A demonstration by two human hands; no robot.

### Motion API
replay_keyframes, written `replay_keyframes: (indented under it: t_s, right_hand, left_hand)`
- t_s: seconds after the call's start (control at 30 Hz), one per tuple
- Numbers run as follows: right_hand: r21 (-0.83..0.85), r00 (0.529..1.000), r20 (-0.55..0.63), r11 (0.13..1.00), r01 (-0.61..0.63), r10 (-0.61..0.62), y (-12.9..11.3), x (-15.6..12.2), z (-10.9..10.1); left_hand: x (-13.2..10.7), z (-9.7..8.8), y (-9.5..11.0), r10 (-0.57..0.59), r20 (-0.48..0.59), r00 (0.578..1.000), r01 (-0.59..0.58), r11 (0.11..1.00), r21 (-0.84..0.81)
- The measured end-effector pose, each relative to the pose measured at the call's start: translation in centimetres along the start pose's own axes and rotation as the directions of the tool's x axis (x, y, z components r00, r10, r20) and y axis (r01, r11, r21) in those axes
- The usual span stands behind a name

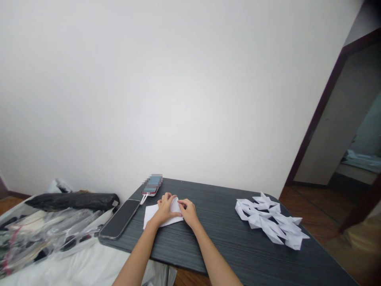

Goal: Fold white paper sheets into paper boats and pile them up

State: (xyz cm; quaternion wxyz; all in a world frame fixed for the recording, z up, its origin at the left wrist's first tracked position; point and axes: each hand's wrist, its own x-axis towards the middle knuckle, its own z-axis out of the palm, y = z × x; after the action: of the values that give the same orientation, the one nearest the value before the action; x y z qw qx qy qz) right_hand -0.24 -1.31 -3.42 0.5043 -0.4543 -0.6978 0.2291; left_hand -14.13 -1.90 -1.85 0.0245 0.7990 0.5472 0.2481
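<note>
A white sheet of paper (151, 213) lies on the dark table, with a raised, folded part standing up between my hands. My left hand (165, 208) rests on the paper with its fingers spread, thumb stretched toward the right. At the paper's right edge, my right hand (188, 210) pinches the folded part between thumb and fingers. To the right on the same table sit several folded white paper pieces (269, 218), grouped close together and partly overlapping.
A black tablet-like device (120, 218) lies at the table's left edge. Behind it is a phone-like object (152, 184), blurred, with a white cord (144, 198). Plastic-wrapped items (59, 234) and a black bundle (74, 201) lie left of the table (217, 222). A white wall stands behind.
</note>
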Motion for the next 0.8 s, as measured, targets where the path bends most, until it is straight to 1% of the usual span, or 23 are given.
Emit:
replay_keyframes:
  t_s: [0.1,0.23,0.37,0.43,0.5,0.6,0.63,0.67,0.7,0.73,0.8]
  right_hand:
    - [-0.023,0.999,0.036,1.0,0.003,-0.002,0.3,-0.2,-0.2]
    - [-0.059,0.999,0.051,0.998,0.009,-0.006,0.6,-0.3,-0.3]
    - [-0.074,0.997,0.083,0.997,0.01,-0.004,0.3,-0.4,-0.4]
    - [-0.061,0.994,0.106,0.998,-0.007,0.014,0.1,-0.4,-0.5]
    - [-0.018,0.991,0.126,0.999,-0.043,0.045,-0.1,-0.3,-0.5]
    - [0.133,0.985,0.141,0.984,-0.119,0.1,-0.2,0.2,-0.8]
    - [0.209,0.983,0.138,0.967,-0.147,0.12,-0.3,0.4,-1.1]
    - [0.3,0.981,0.135,0.938,-0.174,0.139,-0.6,0.7,-1.5]
    - [0.4,0.979,0.132,0.895,-0.196,0.155,-0.9,0.9,-2.1]
    - [0.504,0.977,0.144,0.838,-0.21,0.158,-1.3,1.1,-2.9]
    - [0.7,0.974,0.187,0.679,-0.222,0.126,-2.3,1.1,-5.0]
  left_hand:
    - [-0.1,-0.1,0.2,0.011,-0.011,1.0,-0.011,1.0,-0.014]
    - [0.0,-0.1,0.3,0.019,-0.04,0.999,-0.021,0.999,-0.032]
    - [0.2,0.0,0.1,0.008,-0.029,1.0,-0.008,1.0,-0.004]
    - [0.6,-0.3,-0.1,0.007,-0.028,1.0,-0.007,1.0,0.013]
    - [1.2,-1.2,-0.2,0.02,-0.05,0.999,-0.019,1.0,0.022]
    - [2.7,-3.6,0.2,0.042,-0.093,0.995,-0.04,0.999,0.013]
    - [3.2,-4.7,0.6,0.052,-0.092,0.994,-0.053,0.999,-0.005]
    - [3.8,-5.8,1.1,0.08,-0.069,0.994,-0.083,0.996,-0.038]
    - [4.3,-7.0,1.8,0.116,-0.051,0.992,-0.12,0.99,-0.074]
    - [4.8,-8.0,2.6,0.14,-0.059,0.988,-0.145,0.984,-0.106]
    - [5.7,-9.6,4.4,0.162,-0.101,0.982,-0.176,0.973,-0.151]
